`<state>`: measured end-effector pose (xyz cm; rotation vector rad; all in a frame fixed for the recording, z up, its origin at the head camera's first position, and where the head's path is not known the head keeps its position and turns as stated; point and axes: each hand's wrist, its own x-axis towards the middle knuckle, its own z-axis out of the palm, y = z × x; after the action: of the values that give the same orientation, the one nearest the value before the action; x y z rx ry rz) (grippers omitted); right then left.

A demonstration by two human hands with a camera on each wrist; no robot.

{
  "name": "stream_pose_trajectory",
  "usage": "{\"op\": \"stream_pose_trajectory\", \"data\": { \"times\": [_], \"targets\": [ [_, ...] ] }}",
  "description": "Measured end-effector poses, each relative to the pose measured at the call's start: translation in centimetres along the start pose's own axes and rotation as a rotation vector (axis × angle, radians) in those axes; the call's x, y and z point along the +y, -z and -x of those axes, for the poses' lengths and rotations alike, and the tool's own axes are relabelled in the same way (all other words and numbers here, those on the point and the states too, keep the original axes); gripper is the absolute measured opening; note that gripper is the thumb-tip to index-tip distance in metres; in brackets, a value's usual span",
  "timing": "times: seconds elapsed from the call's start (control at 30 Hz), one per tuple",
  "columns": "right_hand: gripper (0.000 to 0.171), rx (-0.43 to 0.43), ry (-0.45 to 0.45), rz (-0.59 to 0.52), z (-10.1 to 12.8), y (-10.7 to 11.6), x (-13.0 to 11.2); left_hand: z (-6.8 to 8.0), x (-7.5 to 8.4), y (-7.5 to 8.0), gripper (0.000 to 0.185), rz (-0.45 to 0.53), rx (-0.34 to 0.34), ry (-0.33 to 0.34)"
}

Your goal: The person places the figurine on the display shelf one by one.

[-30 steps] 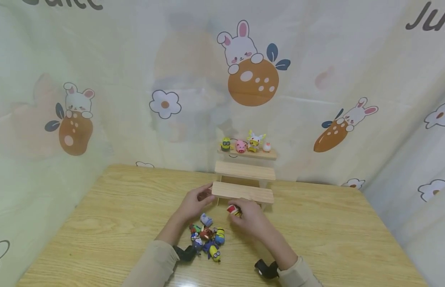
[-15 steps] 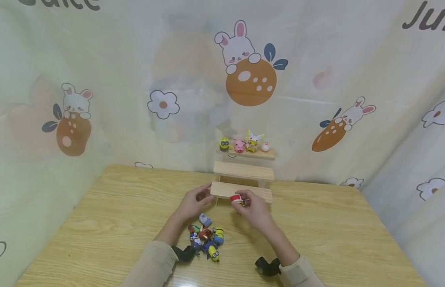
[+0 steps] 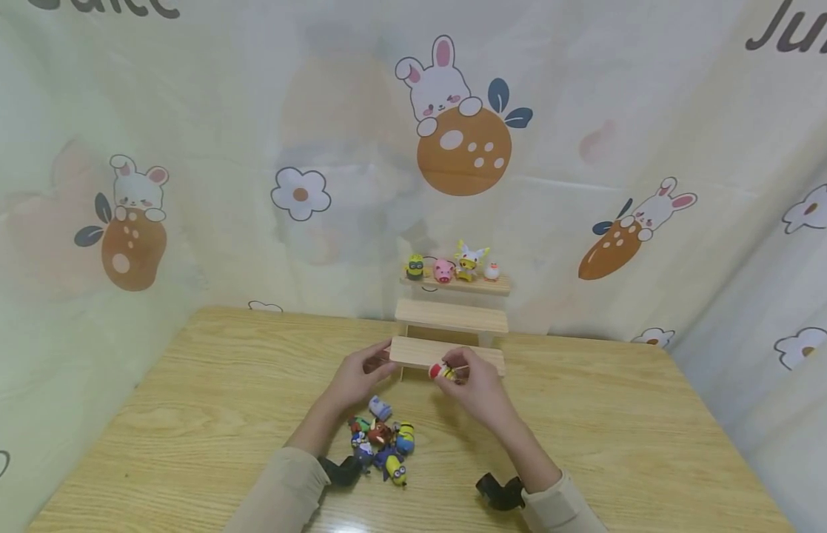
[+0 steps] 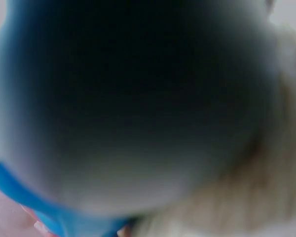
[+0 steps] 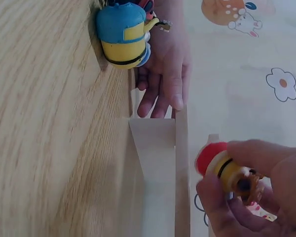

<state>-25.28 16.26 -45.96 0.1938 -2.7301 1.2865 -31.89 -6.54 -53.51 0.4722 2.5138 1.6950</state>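
Observation:
My right hand pinches a small yellow toy figure with a red-and-white top and a black stripe. It hangs just in front of the lowest step of a three-step wooden stand. My left hand is at the left end of that step, thumb at its front corner and fingers beside the end panel. Several toy figures lie heaped on the table near my left forearm. On the top step stand a goggled figure, a pink pig, a white-eared figure and a white hen.
The wooden table backs onto a curtain printed with rabbits and flowers. A black wrist mount sits by my right sleeve, another by my left. A dark blur and a blue strap fill much of the left wrist view.
My right hand has lifted the yellow figure from below the lowest step up to its front edge and turned it. My left hand has stayed at the step's end.

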Motion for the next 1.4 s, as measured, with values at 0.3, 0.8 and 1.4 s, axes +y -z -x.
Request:
{"op": "stream_pose_trajectory", "data": {
  "times": [0.3,0.8,1.4],
  "targets": [
    [0.029,0.125,0.131,0.159,-0.4,0.8,0.4,-0.1,-0.1,0.1,0.057,-0.015,0.000,-0.007],
    [0.041,0.129,0.100,0.141,-0.7,1.2,0.8,-0.1,0.0,0.1,0.057,-0.022,-0.001,-0.021],
    [0.016,0.131,0.142,0.056,-1.0,0.9,1.5,-0.1,0.0,0.1,0.057,-0.008,-0.008,-0.009]
  ]
}}
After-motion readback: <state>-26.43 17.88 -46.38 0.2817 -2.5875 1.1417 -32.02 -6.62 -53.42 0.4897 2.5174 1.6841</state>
